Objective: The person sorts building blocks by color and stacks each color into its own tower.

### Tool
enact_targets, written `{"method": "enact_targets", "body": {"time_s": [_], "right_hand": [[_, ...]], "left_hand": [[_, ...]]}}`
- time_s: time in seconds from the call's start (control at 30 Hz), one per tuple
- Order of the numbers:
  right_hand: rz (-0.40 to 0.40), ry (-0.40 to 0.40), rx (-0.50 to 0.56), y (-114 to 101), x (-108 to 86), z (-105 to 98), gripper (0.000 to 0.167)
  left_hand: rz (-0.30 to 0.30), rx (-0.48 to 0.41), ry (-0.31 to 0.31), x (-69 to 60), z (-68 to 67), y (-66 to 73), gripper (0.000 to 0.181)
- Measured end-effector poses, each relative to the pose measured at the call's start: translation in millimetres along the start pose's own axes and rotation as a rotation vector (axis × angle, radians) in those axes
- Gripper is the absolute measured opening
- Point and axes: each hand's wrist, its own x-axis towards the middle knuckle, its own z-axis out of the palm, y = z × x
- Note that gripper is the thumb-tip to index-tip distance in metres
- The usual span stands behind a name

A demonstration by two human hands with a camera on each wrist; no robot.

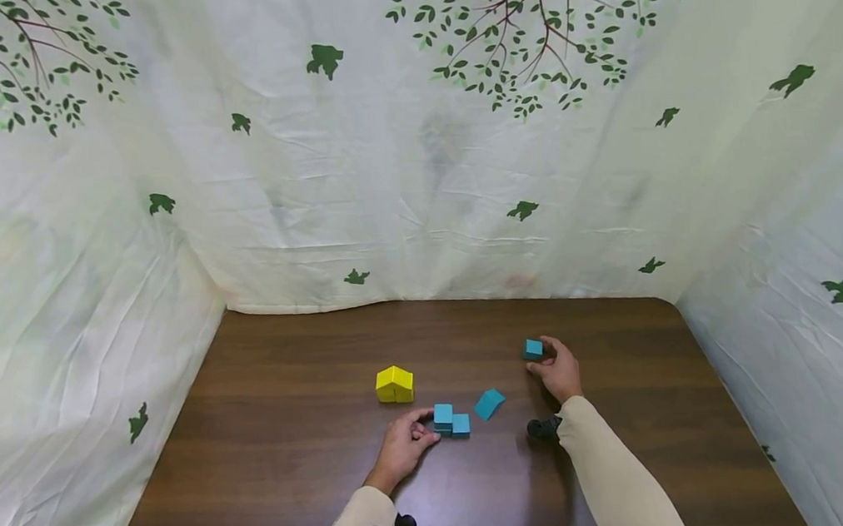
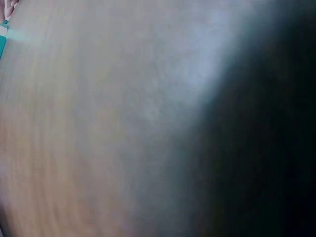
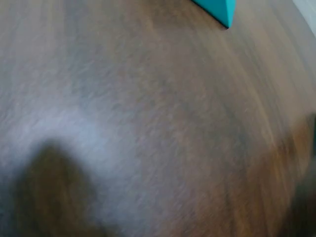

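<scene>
In the head view, two stacked blue blocks [image 1: 443, 414] stand near the table's middle. Another blue block [image 1: 461, 426] sits against their right side. My left hand [image 1: 402, 447] grips the stack from its left, forefinger behind and thumb in front. Farther right and back, my right hand [image 1: 561, 372] pinches a small blue block [image 1: 533, 348] between thumb and fingers. Between the hands lies a blue piece with a curved top [image 1: 490, 404]. Fingertips and a teal edge [image 2: 2, 42] barely enter the left wrist view. A teal block corner [image 3: 219, 11] tops the right wrist view.
Left of the stack and behind it stands a yellow house-shaped pair of blocks [image 1: 394, 385]. Everything rests on a brown wooden table [image 1: 288, 375]. White cloth [image 1: 414, 180] printed with leaves and branches hangs along the back and both sides.
</scene>
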Motion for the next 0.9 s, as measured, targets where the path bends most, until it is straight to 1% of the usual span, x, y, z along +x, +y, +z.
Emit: {"method": "enact_targets", "body": {"time_s": [0.1,0.17,0.23,0.27,0.3,0.47,0.5,0.73,0.9], "right_hand": [[-0.002,0.018,-0.014,0,-0.2,0,0.047],[0.000,0.044,-0.018,-1,-0.8,0,0.041],[0.004,0.066,-0.009,-1,-2.1,-1,0.037],[0.009,0.077,-0.001,-2,-2.4,0,0.035],[0.009,0.085,0.008,-1,-2.9,0,0.035],[0.026,0.108,0.030,0,-6.2,2,0.035],[0.025,0.110,0.034,0,-6.8,3,0.035],[0.027,0.112,0.069,2,-10.6,7,0.035],[0.017,0.124,0.072,1,-18.2,9,0.034]], "left_hand": [[-0.001,-0.001,-0.007,-0.1,0.5,0.2,0.040],[-0.006,-0.006,-0.012,0.1,0.8,0.7,0.040],[-0.012,-0.009,-0.014,0.3,1.1,1.4,0.040],[-0.003,-0.008,-0.015,0.3,1.4,1.3,0.040],[-0.011,-0.009,-0.015,0.4,1.7,1.6,0.040],[0.002,-0.011,-0.017,0.6,1.9,0.3,0.040],[-0.004,-0.014,-0.017,0.7,1.8,0.3,0.040],[0.010,-0.007,-0.014,-0.1,-0.1,0.2,0.040],[0.000,0.001,-0.008,-1.4,-1.4,0.2,0.040]]}}
